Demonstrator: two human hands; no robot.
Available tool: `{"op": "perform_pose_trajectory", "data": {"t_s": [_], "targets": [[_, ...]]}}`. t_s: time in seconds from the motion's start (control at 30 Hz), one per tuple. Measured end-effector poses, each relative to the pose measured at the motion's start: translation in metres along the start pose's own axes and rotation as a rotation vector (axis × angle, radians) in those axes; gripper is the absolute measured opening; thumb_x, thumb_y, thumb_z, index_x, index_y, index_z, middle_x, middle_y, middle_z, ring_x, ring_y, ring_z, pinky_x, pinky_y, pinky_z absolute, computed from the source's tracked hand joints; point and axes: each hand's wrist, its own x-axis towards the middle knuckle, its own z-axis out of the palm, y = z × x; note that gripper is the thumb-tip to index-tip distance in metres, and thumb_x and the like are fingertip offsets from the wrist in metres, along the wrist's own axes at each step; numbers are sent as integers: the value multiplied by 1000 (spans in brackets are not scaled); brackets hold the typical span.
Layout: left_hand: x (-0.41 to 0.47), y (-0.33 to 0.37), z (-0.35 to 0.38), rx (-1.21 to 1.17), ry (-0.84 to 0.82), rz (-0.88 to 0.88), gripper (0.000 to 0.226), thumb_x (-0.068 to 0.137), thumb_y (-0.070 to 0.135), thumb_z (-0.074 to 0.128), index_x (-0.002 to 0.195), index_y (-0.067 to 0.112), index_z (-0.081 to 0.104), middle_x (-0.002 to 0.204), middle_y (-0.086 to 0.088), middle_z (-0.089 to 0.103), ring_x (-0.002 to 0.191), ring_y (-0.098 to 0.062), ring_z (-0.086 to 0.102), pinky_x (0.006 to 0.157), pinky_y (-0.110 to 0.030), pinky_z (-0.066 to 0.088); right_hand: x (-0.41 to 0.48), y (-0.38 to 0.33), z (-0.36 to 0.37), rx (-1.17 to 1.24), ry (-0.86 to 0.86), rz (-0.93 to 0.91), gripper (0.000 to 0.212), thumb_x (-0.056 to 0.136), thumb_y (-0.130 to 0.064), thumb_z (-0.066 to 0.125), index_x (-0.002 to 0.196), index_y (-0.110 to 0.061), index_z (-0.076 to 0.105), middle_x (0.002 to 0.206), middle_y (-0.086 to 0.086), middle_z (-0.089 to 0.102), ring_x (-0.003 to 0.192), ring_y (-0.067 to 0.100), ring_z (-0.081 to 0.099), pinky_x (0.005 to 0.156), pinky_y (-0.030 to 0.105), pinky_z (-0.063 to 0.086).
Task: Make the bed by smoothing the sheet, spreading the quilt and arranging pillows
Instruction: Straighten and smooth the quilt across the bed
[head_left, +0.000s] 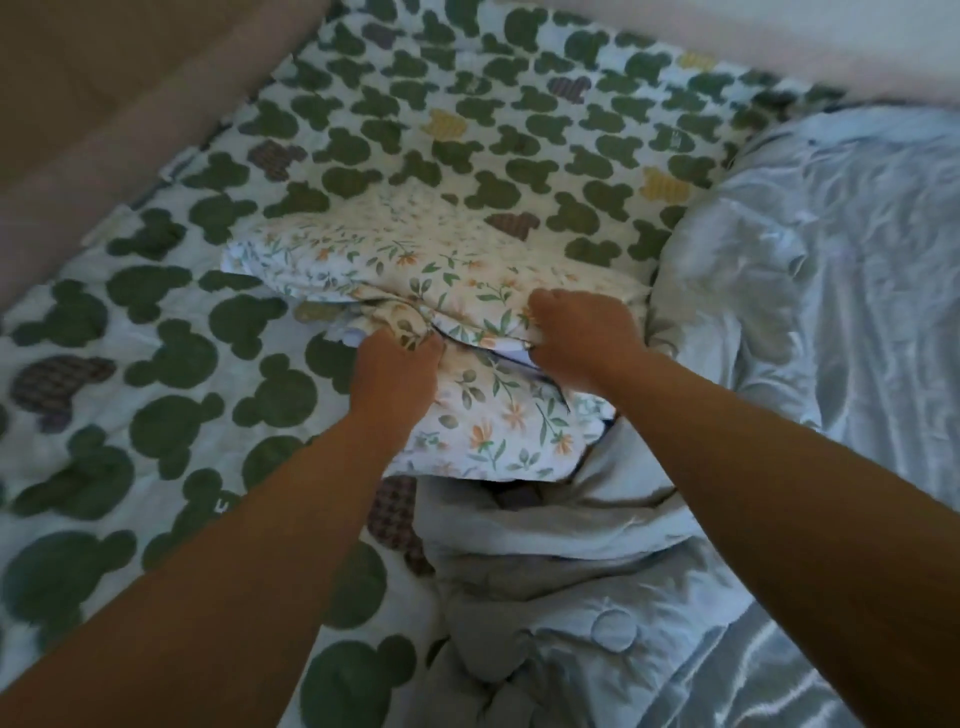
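The left hand (395, 375) had its fingers curled tight, bunching the cloth of the white pillow printed with orange flowers and green leaves (493, 410). The right hand (583, 344), also curled, gripped the pillow's open seam. The pillow lay mid-bed on the white quilted cover with green mouse-head shapes (156, 364), touching the crumpled pale grey quilt (561, 525).

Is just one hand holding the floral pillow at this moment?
No: the left hand and the right hand both grip bunched fabric of the floral pillow.

no legible words or numbers — one faint white mark (221, 506) on the green-patterned bedding (171, 364), too blurred.
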Motion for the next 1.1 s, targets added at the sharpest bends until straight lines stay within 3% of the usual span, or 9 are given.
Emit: {"op": "perform_pose_trajectory", "data": {"t_s": [0.2,0.33,0.43,0.5,0.63,0.77,0.87,0.97,1.1], "targets": [[-58,70,-77,-58,118,36,62,91,33,62,140,2,41,140,-15,46,127,-32,45,107,-36,34,-44,-40,-116,175,43,-16,36,89,-35,51,121,-19,49,118,7,60,106,28,57,81,33,39],[-83,108,-111,-129,153,119,49,88,32,63,126,2,55,118,-17,63,105,-33,60,92,-41,49,-81,-49,-170,295,164,36,35,89,-36,51,120,-20,51,112,6,62,102,27,59,81,33,41],[-108,138,-127,-146,164,204,47,90,29,60,127,0,53,124,-16,59,113,-32,56,100,-35,44,-99,-52,-198,369,206,54,37,90,-37,49,122,-20,51,106,4,62,95,25,60,76,32,41],[-129,157,-136,-141,177,271,42,92,27,59,125,1,53,124,-12,58,117,-30,53,103,-30,40,-110,-52,-215,413,225,47,29,90,-38,49,112,-18,51,97,2,60,83,21,55,70,30,38],[-160,187,-149,-213,251,352,32,89,24,62,113,4,62,108,-11,67,102,-28,61,94,-39,48,-124,-53,-246,501,249,3,18,89,-35,52,86,-21,41,73,-6,46,72,18,48,63,28,33],[-193,231,-165,-230,303,511,25,89,26,60,104,6,60,103,-14,65,96,-31,60,92,-40,49,-146,-48,-300,605,378,-36,18,86,-32,55,80,-19,44,71,-5,49,69,19,50,60,29,35],[-224,276,-171,-236,315,650,22,90,27,57,89,5,59,92,-21,64,87,-40,59,78,-41,49,-166,-35,-342,637,504,-33,23,84,-29,57,72,-18,41,69,-2,48,66,19,49,55,31,35],[-251,314,-159,-285,361,731,37,82,37,58,99,5,65,94,-10,67,95,-32,63,80,-29,44,-189,-12,-370,689,604,-6,32,83,-25,58,63,-20,34,62,-2,43,58,15,41,49,28,27],[-290,346,-115,-267,264,830,15,87,19,63,95,6,65,86,-4,65,89,-26,64,76,-26,46,-226,38,-377,786,629,94,32,82,-19,59,61,-16,34,58,1,44,55,17,42,49,28,29]]}}
